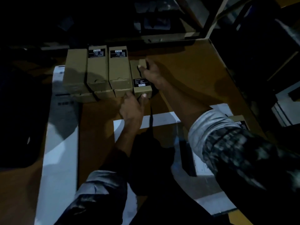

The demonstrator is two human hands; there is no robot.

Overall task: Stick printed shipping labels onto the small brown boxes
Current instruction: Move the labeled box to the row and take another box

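Boxes in a row on the table (186, 65), and going left to right: the far-left box (75, 69) shows no label, the next two (97, 65) (119, 65) carry dark labels, and the fourth box (142, 83), labelled too, sits between both hands. Left hand (132, 108) pinches its near end, right hand (151, 70) grips the far end. Three done by my count, one bare.

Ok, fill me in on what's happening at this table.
A person is setting a labelled box at the right end of a row of brown boxes. The right hand grips its far end, the left hand its near end. Two boxes in the row carry black labels at their far ends; the leftmost shows none. White sheets lie on the table.
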